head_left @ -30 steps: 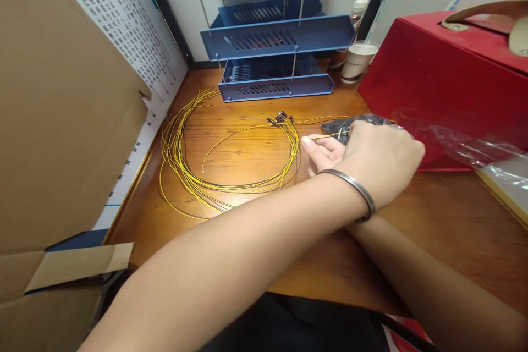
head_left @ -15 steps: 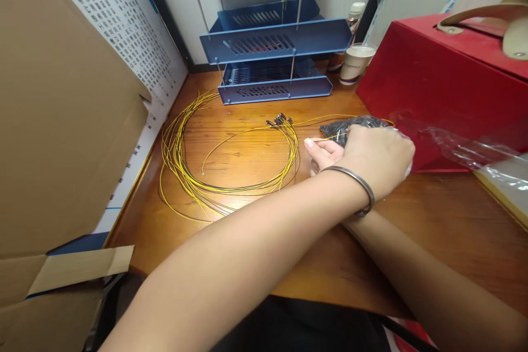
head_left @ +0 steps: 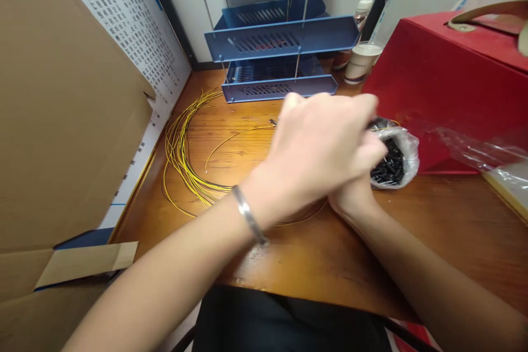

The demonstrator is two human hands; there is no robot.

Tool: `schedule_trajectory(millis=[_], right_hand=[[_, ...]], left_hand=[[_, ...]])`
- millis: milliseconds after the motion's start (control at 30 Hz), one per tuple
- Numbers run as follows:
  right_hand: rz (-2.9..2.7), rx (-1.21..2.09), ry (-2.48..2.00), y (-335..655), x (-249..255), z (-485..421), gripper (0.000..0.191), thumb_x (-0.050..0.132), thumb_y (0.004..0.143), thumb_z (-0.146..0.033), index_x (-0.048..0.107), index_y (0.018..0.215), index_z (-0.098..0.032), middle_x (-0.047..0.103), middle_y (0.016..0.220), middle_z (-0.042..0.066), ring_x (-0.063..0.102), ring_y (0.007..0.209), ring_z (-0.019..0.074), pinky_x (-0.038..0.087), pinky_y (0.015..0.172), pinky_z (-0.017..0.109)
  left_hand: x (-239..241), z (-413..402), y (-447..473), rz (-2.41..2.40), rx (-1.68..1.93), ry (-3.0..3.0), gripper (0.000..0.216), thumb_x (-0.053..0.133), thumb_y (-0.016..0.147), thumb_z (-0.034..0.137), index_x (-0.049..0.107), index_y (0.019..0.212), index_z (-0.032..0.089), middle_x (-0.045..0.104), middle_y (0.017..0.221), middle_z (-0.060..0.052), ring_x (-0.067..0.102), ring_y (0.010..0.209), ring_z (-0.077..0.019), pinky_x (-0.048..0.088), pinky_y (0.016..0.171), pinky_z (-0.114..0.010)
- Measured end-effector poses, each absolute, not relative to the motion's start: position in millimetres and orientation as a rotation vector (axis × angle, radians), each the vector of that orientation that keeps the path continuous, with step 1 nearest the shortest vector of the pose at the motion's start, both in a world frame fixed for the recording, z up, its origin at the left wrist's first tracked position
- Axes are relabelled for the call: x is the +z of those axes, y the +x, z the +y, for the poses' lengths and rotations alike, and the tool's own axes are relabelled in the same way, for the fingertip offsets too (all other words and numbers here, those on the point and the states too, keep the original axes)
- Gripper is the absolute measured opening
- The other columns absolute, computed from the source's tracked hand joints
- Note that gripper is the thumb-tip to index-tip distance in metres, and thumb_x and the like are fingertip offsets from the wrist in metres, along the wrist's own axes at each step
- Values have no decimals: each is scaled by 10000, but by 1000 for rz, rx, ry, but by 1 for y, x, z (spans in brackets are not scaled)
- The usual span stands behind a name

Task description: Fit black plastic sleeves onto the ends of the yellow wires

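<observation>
My left hand (head_left: 322,146), with a metal bracelet on the wrist, is blurred by motion above the desk, its fingers curled downward. It covers most of my right hand (head_left: 350,198), of which only the heel and wrist show. What either hand holds is hidden. Just right of the hands lies a clear plastic bag of small black parts (head_left: 391,162), its mouth open. A loose coil of thin yellow wires (head_left: 181,165) lies on the wooden desk (head_left: 433,242) to the left; one strand runs under my hands.
A blue three-tier letter tray (head_left: 280,38) stands at the back, with a paper cup (head_left: 361,63) beside it. A red box (head_left: 449,82) flanks the right, with clear plastic wrap (head_left: 487,151) in front. A large cardboard box (head_left: 61,121) fills the left.
My left hand has come off the bag and swung left and toward me, over my right hand. The bag now shows its black parts. The camera shifted slightly.
</observation>
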State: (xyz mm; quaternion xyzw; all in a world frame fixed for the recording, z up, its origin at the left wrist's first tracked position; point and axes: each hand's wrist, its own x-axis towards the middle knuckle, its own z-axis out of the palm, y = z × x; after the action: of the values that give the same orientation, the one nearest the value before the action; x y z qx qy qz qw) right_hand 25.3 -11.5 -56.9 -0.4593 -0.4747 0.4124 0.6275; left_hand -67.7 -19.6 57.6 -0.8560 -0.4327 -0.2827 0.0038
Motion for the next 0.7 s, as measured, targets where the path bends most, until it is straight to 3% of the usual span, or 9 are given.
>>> schedule_trajectory(millis=[100, 200, 433, 700], right_hand=[[-914, 1054, -1001, 23, -46, -17, 262, 764, 784, -417, 645, 826, -188, 513, 599, -58, 547, 600, 115, 509, 638, 274], [-841, 1088, -1012, 22, -40, -19, 239, 814, 725, -374, 652, 771, -205, 360, 499, -109, 404, 473, 80, 442, 534, 244], [-887, 1067, -1064, 23, -40, -20, 231, 795, 755, -368, 666, 815, -186, 369, 501, -110, 293, 437, 55, 259, 419, 218], [-941, 1033, -1095, 23, -39, -21, 239, 787, 763, -364, 648, 828, -181, 395, 504, -108, 278, 423, 49, 211, 405, 224]], left_hand=[[38, -5, -103, -1481, -1162, -2554, 86, 641, 846, 220, 718, 880, 204, 773, 858, 6, 704, 844, -197, 490, 805, -359], [15, 11, -125, -1586, -1308, -2488, 81, 635, 826, 218, 708, 853, 196, 779, 839, 11, 697, 790, -171, 484, 774, -311], [-14, 13, -139, -1592, -1283, -2555, 70, 669, 822, 197, 724, 865, 193, 791, 854, 11, 682, 708, -144, 451, 751, -292], [-36, 9, -141, -1391, -1496, -2579, 74, 702, 887, 267, 761, 908, 227, 794, 857, 21, 663, 645, -115, 462, 745, -291]])
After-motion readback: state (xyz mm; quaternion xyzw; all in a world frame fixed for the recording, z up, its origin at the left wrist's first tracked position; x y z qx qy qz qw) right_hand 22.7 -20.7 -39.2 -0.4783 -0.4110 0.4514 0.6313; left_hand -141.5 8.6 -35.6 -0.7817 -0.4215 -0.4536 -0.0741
